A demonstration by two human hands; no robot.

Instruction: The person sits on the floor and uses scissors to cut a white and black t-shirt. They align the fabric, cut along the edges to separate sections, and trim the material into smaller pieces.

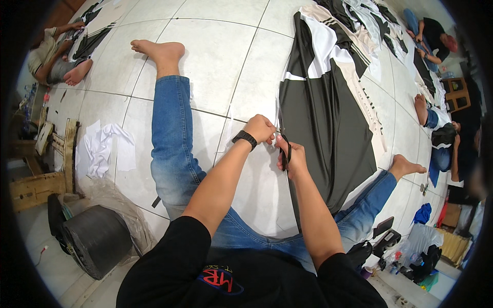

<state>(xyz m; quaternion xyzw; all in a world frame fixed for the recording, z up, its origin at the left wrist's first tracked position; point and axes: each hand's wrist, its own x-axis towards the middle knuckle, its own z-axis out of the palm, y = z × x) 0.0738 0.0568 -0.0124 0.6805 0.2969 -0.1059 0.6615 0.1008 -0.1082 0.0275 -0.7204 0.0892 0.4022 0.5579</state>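
1. The dark fabric point(328, 128) lies flat on the floor between my legs.
2. My right hand point(292, 159) grips black scissors point(285, 151) at its edge; my left hand point(259, 128) pinches the cloth taut.
3. Best keep it flat, cutting steadily.
4. A cardboard box point(36, 190) sits at the floor's left edge.

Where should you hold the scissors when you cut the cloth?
Hold the scissors by the black loop handles, coming from the body side, as the right hand does. The blades seem to point away toward the dark cloth, so the loops are the safe end. The left hand pinches the white edge beside them.
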